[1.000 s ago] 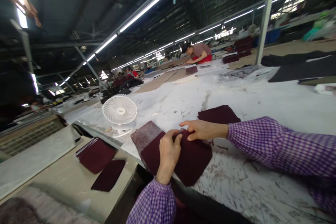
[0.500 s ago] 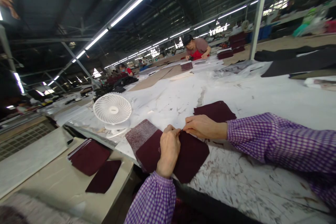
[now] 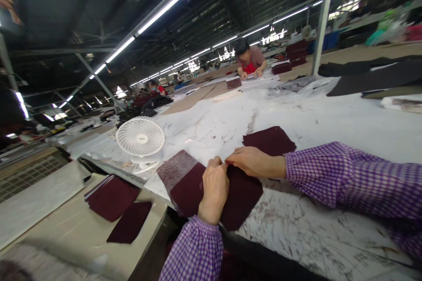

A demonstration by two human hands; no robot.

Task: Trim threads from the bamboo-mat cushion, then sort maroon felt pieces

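Maroon cloth lies on the near side of the table. Your left hand and right hand have come together, both pinching its far edge, so it is held between them.

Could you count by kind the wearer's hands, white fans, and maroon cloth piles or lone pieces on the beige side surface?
Hands: 2 (left hand, right hand)
White fan: 1
Maroon cloths on the beige surface: 2 (larger one, smaller one)
Total: 5
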